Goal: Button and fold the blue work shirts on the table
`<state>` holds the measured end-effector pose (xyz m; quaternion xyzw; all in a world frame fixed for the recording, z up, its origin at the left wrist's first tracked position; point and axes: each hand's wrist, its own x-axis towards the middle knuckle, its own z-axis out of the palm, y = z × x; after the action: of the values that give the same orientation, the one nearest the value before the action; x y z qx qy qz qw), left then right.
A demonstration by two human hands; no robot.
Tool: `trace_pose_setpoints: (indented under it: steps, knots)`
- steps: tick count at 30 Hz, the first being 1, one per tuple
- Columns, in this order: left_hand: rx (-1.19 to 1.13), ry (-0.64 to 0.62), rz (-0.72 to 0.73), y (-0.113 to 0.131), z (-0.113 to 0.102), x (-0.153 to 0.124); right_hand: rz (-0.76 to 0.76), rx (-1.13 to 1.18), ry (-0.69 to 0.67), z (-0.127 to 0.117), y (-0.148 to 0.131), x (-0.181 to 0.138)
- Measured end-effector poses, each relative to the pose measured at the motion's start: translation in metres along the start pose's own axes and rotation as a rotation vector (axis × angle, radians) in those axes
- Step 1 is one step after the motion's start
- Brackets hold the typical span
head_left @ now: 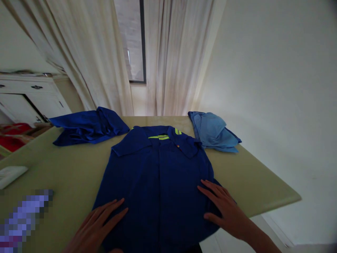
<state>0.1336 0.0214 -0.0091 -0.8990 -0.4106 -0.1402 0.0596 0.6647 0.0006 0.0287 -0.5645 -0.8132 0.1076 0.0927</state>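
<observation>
A dark blue work shirt point(158, 175) with yellow reflective stripes at the collar lies spread flat on the pale green table point(250, 179), collar away from me. My left hand point(97, 225) rests flat on the shirt's lower left edge, fingers stretched out. On the lower right side of the shirt, my right hand point(223, 207) lies palm down with fingers apart. Neither hand holds anything.
A crumpled dark blue garment point(89, 126) lies at the table's back left, a light blue folded garment point(213, 131) at the back right. A white object point(10, 174) sits at the left edge. Curtains, a window and a white cabinet point(28, 95) stand behind.
</observation>
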Motion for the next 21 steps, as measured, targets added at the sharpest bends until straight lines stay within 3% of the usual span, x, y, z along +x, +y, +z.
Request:
trace_pose_setpoints:
  steps: [4,6,8,11,13,16,18,21]
  knots:
    - [-0.022,0.016,0.178,0.007,-0.009,0.006,-0.164,-0.045,0.028,-0.004,0.004,-0.015]
    - [-0.055,0.039,0.201,0.01,-0.008,0.009,-0.236,-0.078,0.063,-0.005,0.002,-0.017]
    - [-0.121,0.12,0.113,0.013,-0.007,0.018,-0.286,-0.102,0.094,-0.005,-0.003,-0.017]
    - [-0.25,0.287,-0.161,0.016,-0.018,0.053,-0.333,-0.119,0.103,-0.003,-0.015,-0.009]
    - [-0.297,0.338,-0.291,0.015,-0.035,0.086,-0.304,-0.131,0.119,-0.002,-0.023,-0.001]
    - [-0.288,0.36,-0.289,0.012,-0.064,0.126,-0.164,-0.197,0.194,-0.003,-0.026,0.012]
    - [-0.244,0.328,-0.256,0.01,-0.073,0.132,-0.066,-0.264,0.24,-0.006,-0.018,0.014]
    - [-0.178,0.194,-0.266,0.006,-0.065,0.106,0.073,-0.297,0.297,-0.012,0.006,0.007]
